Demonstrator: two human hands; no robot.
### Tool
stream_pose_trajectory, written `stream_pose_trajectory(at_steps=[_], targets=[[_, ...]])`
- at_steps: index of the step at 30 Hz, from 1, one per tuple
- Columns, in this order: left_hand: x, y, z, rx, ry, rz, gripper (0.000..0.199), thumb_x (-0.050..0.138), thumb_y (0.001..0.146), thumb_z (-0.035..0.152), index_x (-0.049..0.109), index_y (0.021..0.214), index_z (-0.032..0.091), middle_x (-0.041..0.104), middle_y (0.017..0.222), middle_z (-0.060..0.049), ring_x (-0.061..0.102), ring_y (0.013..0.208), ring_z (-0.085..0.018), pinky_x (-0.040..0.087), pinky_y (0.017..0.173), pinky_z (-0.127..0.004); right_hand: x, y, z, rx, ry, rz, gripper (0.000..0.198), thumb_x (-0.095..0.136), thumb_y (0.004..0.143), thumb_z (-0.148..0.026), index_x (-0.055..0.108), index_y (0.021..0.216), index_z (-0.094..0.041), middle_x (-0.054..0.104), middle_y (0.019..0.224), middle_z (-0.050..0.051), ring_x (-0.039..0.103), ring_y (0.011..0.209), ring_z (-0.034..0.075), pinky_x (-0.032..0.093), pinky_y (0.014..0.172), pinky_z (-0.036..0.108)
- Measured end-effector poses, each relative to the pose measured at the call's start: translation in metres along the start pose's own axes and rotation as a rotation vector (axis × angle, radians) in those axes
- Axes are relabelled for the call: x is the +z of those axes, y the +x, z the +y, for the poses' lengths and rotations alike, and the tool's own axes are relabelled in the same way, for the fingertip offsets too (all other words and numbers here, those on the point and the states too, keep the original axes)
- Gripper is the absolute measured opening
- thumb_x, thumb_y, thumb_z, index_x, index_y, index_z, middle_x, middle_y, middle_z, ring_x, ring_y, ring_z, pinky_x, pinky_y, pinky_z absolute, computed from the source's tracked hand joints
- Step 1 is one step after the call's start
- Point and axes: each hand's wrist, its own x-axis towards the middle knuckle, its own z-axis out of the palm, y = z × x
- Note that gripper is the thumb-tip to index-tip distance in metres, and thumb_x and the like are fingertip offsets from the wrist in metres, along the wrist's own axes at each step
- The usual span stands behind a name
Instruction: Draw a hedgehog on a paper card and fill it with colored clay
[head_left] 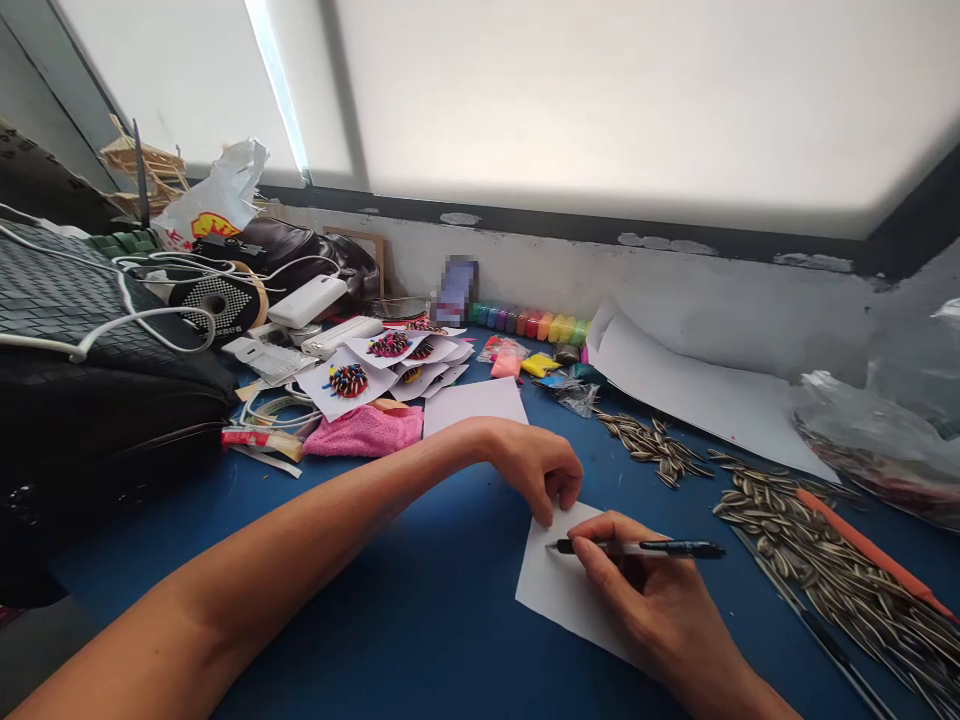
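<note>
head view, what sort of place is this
Probably an indoor craft workspace: a row of small multicoloured blocks, loose striped brown seeds, and white paper pieces bearing colourful spiky shapes.

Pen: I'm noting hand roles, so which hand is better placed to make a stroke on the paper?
Probably the right hand: it holds the pen, tip over the paper. The left hand is at the paper's far edge, without a pen.

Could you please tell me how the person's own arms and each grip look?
The left arm and the shorter visible stretch of right arm show no sleeve. The left grip and right grip are bare hands, without gloves. No watch, bracelet or ring can be made out.
</note>
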Motion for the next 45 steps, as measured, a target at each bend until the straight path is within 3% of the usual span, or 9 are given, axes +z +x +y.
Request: stream_pose_trajectory(at_steps=[14,36,45], targets=[[0.0009,0.0003,-0.0005,0.005,0.026,0.006,0.025,0.075,0.069,0.020,0.060,0.088,0.016,0.059,0.070,0.005,0.056,0.065,-0.011,0.042,0.061,-0.022,-0.0056,0.0047,0.0065,-0.046,-0.105,-0.073,0.031,0.052,0.090,-0.046,0.066,0.075,-0.024,0.046,0.056,-0.005,0.037,0.048,0.011,0.029,0.043,0.023],[0.0007,0.0007,-0.0017,0.017,0.038,0.002,0.026,0.075,0.069,0.023,0.060,0.089,0.016,0.059,0.072,0.005,0.056,0.066,-0.011,0.042,0.062,-0.023,-0.0055,0.0039,0.0071,-0.042,-0.077,-0.071,0.031,0.053,0.089,-0.047,0.068,0.076,-0.023,0.055,0.061,-0.002,0.045,0.052,0.012,0.035,0.045,0.022],[-0.0006,-0.0008,-0.0026,0.036,0.102,-0.019,0.039,0.080,0.064,0.035,0.060,0.093,0.019,0.058,0.080,0.003,0.056,0.071,-0.013,0.041,0.062,-0.024,-0.0041,0.0032,0.0029,0.026,-0.037,-0.052,0.031,0.055,0.087,-0.048,0.068,0.074,-0.022,0.054,0.062,-0.002,0.042,0.054,0.013,0.034,0.047,0.024]])
